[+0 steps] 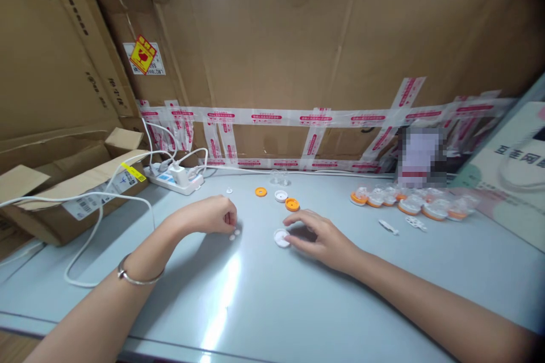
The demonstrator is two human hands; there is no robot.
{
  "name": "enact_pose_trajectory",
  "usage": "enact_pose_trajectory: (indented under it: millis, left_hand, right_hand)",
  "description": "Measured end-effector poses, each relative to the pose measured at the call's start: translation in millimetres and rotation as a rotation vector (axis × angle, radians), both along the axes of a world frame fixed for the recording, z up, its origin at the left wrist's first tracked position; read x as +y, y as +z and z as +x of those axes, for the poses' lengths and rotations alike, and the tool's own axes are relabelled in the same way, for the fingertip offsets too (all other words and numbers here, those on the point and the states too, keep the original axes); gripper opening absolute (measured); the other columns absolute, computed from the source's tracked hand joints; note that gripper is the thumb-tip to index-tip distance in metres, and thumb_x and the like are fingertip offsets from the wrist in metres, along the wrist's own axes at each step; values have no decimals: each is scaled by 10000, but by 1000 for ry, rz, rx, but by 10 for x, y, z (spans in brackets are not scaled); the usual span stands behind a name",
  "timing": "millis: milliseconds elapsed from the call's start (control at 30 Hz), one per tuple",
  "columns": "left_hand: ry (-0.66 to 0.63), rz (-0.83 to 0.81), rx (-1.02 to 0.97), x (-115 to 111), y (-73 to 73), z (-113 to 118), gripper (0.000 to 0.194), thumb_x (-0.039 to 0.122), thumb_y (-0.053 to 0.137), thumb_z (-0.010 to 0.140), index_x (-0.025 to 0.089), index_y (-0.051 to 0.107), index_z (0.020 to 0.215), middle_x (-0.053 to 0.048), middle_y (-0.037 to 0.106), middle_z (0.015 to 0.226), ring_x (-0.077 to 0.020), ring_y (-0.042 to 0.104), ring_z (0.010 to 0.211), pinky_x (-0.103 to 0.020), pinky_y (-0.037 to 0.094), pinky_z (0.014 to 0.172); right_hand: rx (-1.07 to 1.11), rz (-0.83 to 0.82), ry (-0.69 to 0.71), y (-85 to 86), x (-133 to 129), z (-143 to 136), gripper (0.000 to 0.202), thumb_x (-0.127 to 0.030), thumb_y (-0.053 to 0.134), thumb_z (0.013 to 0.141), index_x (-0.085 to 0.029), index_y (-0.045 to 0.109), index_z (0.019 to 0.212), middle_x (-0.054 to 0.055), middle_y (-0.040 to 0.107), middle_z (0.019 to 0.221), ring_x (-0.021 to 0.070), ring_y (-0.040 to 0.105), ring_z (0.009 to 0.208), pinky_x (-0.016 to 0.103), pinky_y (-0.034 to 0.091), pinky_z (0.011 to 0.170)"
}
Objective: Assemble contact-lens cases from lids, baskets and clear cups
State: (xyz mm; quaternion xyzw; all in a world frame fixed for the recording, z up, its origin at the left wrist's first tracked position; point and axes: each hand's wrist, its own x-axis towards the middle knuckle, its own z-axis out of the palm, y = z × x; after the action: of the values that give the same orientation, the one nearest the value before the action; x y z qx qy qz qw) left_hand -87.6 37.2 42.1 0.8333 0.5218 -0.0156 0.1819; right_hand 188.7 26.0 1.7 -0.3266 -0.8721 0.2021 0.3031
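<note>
My left hand (pixel 216 215) hangs low over the table with its fingers curled into a pinch. Any piece between its fingertips is hidden, and several tiny white pieces (pixel 232 237) lie just below them. A shallow white round dish (pixel 280 238) lies flat on the table, steadied by my right hand (pixel 322 239): the thumb touches its right side and the forefinger is by its upper edge. Behind it sit an orange cup-like disc (pixel 292 205), a white disc with a small centre hole (pixel 281 196) and an orange ring (pixel 261 191).
Clear domed parts (pixel 280 179) and a small white piece (pixel 229 190) stand farther back. Several orange-and-clear round assemblies (pixel 412 204) cluster right, near two white flat pieces (pixel 388 227). A power strip (pixel 179 181), white cables and an open carton (pixel 85 181) occupy the left; a large box (pixel 272 57) walls the back.
</note>
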Motion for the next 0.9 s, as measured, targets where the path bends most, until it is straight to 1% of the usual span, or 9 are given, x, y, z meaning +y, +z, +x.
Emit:
enact_pose_trajectory:
  millis: [100,167,300,367,467,567,667,767,900]
  left_hand:
    - [19,105,-23,-20,15,108,137,154,526,671,167,661,692,-20,661,686,-137,576,627,-209,386,569]
    - [23,177,-100,-74,23,248,157,170,498,730,161,654,743,-30,664,750,-139,583,699,-217,407,649]
    - [-20,329,-519,-287,10,598,153,211,485,821,185,636,828,-1,649,798,-115,579,740,-208,427,687]
    - [-52,363,-629,-393,-10,736,140,219,495,833,181,629,830,-5,646,799,-116,580,744,-217,436,701]
    - [-42,389,-681,-488,-32,843,116,200,514,829,172,622,799,-5,648,762,-118,583,719,-225,437,688]
    - [-19,407,-674,-503,-32,848,113,191,523,830,170,630,802,0,648,735,-118,585,705,-224,431,671]
    - [-49,402,-618,-469,-32,791,142,236,513,849,172,641,842,-10,656,782,-124,591,745,-230,433,706]
    - [-126,370,-377,-421,-56,713,179,272,497,862,195,654,897,-27,653,868,-152,595,805,-260,426,738]
    - [-206,359,-65,-386,-113,662,203,218,493,858,266,645,983,-17,639,904,-173,600,796,-292,397,702]
  right_hand:
    - [82,0,-32,5,3,8,141,-296,552,811,-217,581,924,37,638,946,162,593,895,286,457,800]
    - [151,4,-35,20,-6,-2,108,-266,539,820,-211,597,893,36,649,908,163,599,883,294,459,807]
    - [247,-38,-18,60,-57,-52,129,-263,562,810,-216,632,909,40,670,880,173,616,845,311,484,790]
    - [276,-58,-2,68,-87,-77,163,-275,582,800,-228,646,942,41,680,891,179,623,845,321,495,789]
    - [356,-43,42,55,-117,-97,164,-253,580,806,-241,662,948,33,696,872,171,640,809,318,513,762]
    - [438,-5,92,31,-119,-91,147,-203,583,802,-243,671,912,21,704,841,157,652,764,299,525,725]
    - [392,9,72,13,-77,-59,132,-195,575,804,-237,671,885,15,704,841,152,652,770,280,522,727]
    - [261,9,17,-8,12,-6,120,-221,553,818,-220,662,865,20,697,839,156,643,787,278,507,743]
    - [92,73,53,-48,118,48,131,-238,524,836,-200,649,826,39,671,793,157,616,761,284,492,707]
